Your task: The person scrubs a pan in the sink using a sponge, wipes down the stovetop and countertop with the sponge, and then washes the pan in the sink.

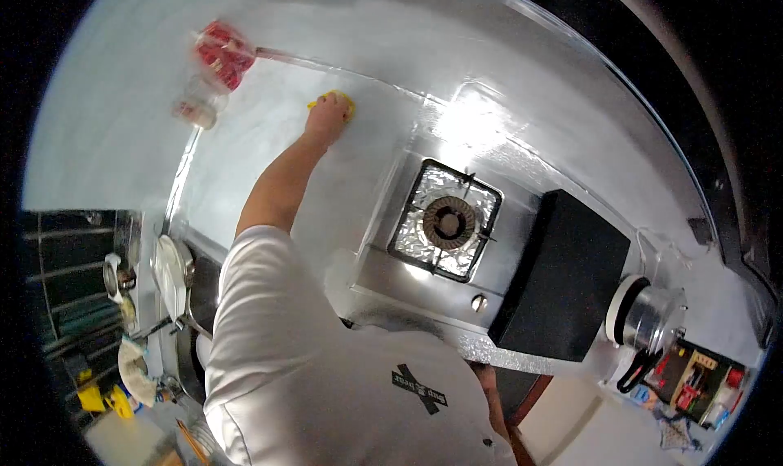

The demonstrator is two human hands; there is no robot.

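White shirt (342, 376) nearest, printed dark patch on chest; strip of right arm (495, 397) beside it. Right hand cannot be made out; its state I cannot tell. Ahead, toward the right of the tabletop (253, 132): steel stove (444, 293), one knob (479, 304) near its front edge. Farther in, round burner (449, 221) under a square black grate, crumpled foil (418, 205) lining the space around it. Black slab (563, 282) covers the stove's right part. Beyond the slab's right edge, a clear pot (665, 315) with a black handle. Left arm (281, 185) stretches across the tabletop. Left hand (328, 115) near the back edge, left of the stove, fingers curled over a yellow cloth (346, 104), grasping it; cloth shows at both sides of the fingers. Far left corner: small clear packet (196, 110), pale contents; just beyond, red packet (226, 56) in shiny wrap.
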